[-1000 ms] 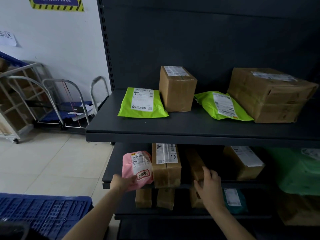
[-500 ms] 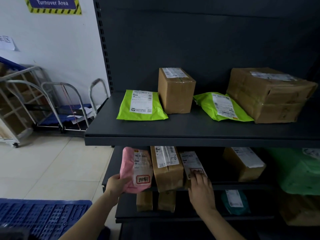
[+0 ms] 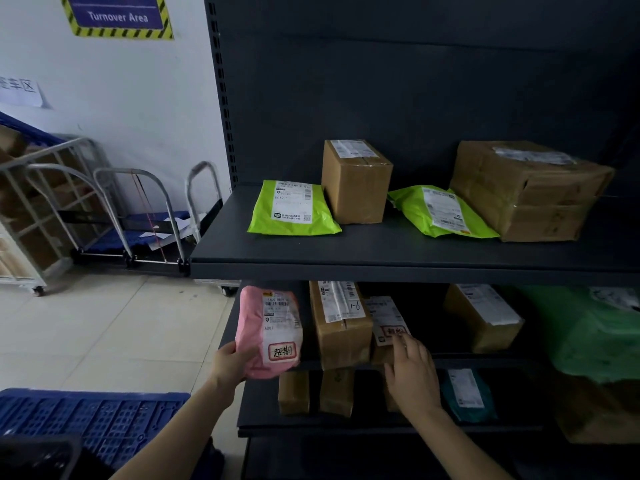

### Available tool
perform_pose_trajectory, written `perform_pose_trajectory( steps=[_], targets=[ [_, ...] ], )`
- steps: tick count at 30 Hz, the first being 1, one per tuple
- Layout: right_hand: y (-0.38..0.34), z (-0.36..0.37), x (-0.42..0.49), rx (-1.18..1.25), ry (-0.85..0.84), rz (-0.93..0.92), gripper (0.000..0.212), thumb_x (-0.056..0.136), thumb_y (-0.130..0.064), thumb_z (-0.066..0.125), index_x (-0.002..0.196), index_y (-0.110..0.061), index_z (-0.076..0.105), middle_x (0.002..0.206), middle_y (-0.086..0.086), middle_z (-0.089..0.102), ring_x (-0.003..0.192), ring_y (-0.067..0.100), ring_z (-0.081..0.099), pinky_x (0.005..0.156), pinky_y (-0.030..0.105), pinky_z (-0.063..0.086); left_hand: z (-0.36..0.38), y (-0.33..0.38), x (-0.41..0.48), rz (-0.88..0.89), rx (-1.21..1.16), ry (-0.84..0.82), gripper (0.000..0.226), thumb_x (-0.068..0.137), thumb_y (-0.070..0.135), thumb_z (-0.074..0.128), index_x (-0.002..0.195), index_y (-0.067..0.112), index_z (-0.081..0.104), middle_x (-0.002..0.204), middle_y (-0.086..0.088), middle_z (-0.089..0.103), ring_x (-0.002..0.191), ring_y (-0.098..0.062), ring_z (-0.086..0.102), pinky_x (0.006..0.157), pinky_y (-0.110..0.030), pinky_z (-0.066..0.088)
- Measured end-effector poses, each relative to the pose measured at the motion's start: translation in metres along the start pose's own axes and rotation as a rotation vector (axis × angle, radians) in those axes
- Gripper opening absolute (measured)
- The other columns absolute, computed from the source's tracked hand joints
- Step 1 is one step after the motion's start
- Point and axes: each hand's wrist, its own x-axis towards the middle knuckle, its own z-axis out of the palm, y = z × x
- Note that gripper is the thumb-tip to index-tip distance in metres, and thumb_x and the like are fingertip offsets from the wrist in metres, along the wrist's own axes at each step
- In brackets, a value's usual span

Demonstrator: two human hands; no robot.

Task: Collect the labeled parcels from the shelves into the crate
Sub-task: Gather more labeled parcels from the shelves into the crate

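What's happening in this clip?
A person is picking parcels at dark shelves. The left hand holds a pink parcel with a red-framed sticker, in front of the middle level. The right hand touches a small box there carrying the same kind of sticker. The blue crate sits at lower left.

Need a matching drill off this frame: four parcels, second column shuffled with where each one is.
1. pink parcel
2. box marked 1-6
3. teal parcel
4. large brown box

A. upper shelf, right end
B. gripped in the left hand
C. lower shelf
D. middle shelf, standing upright

Pairs: 1-B, 2-D, 3-C, 4-A.
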Motion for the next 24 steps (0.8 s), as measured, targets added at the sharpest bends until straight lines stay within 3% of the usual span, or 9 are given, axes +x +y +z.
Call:
perform_pose_trajectory(
  steps=[6, 12, 16, 24],
  targets=[
    [0.007, -0.010, -0.023, 0.111, 0.022, 0.076, 0.055, 0.065, -0.017, 0.081, 0.114, -0.001, 0.061, 0.112, 0.016, 0.063, 0.099, 0.031, 0.061, 0.080, 0.040, 0.054, -0.004, -0.009, -0.018, 0.027, 0.019, -0.023, 0.010, 0.087, 0.005, 0.059, 0.096, 0.000, 0.060, 0.098, -0.026, 0.068, 0.093, -0.045, 0.065, 0.089, -0.059, 0.050],
    [0.015, -0.018, -0.016, 0.230, -0.048, 0.164, 0.050, 0.091, -0.029, 0.052, 0.136, -0.010, 0.040, 0.135, 0.010, 0.046, 0.121, 0.023, 0.043, 0.098, 0.031, 0.041, -0.001, -0.014, -0.021, 0.025, 0.006, 0.005, 0.014, 0.088, 0.006, 0.059, 0.098, -0.003, 0.060, 0.098, -0.027, 0.068, 0.092, -0.046, 0.065, 0.088, -0.060, 0.050],
    [0.021, -0.013, 0.003, 0.245, -0.100, 0.196, 0.052, 0.093, -0.034, 0.047, 0.138, -0.010, 0.036, 0.136, 0.011, 0.043, 0.122, 0.023, 0.040, 0.097, 0.031, 0.041, 0.000, -0.009, -0.019, 0.035, 0.010, 0.012, 0.010, 0.088, 0.007, 0.058, 0.095, 0.000, 0.059, 0.100, -0.027, 0.067, 0.094, -0.046, 0.064, 0.089, -0.058, 0.050],
    [0.010, 0.006, 0.042, 0.264, -0.183, 0.258, 0.050, 0.091, -0.038, 0.049, 0.129, -0.006, 0.042, 0.121, 0.016, 0.049, 0.112, 0.028, 0.046, 0.082, 0.034, 0.047, 0.006, -0.009, -0.009, 0.027, -0.033, 0.077, 0.004, 0.088, 0.005, 0.057, 0.093, 0.004, 0.058, 0.098, -0.023, 0.068, 0.092, -0.042, 0.066, 0.088, -0.057, 0.051]
  ],
)
